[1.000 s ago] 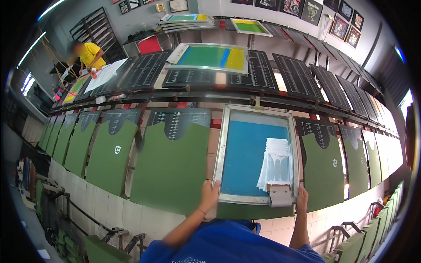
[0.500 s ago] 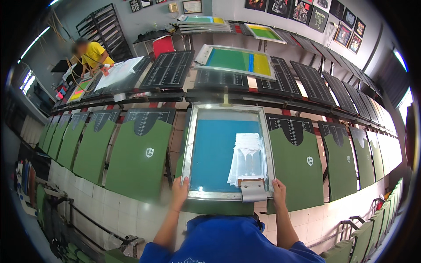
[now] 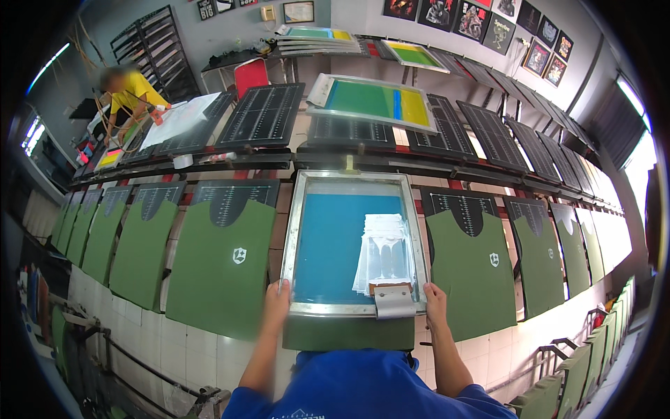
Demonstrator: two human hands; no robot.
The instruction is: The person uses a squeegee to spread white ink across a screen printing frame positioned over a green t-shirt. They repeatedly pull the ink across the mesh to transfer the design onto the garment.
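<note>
Both my hands hold a metal-framed printing screen (image 3: 305, 230) with a blue mesh over a board. My left hand (image 3: 276, 299) is closed on the lower left side of the frame, and my right hand (image 3: 435, 299) grips the lower right side. White ink (image 3: 382, 255) is smeared over the right half of the mesh. A squeegee (image 3: 395, 302) with a metal handle lies at the lower right, across the frame's near edge. Below that edge shows green fabric (image 3: 349, 334); the screen hides the rest of it.
Green shirts (image 3: 216, 286) with white emblems lie on boards to the left, and another shirt (image 3: 471, 279) is at the right. Beyond the rail, a second screen (image 3: 363, 101) rests over black boards (image 3: 262, 115). A person in yellow (image 3: 136, 91) bends over a board at far left.
The screen has shifted slightly left with both my hands, and more green fabric shows below its near edge. The head view has tilted a little. At far left the person's arms have moved.
</note>
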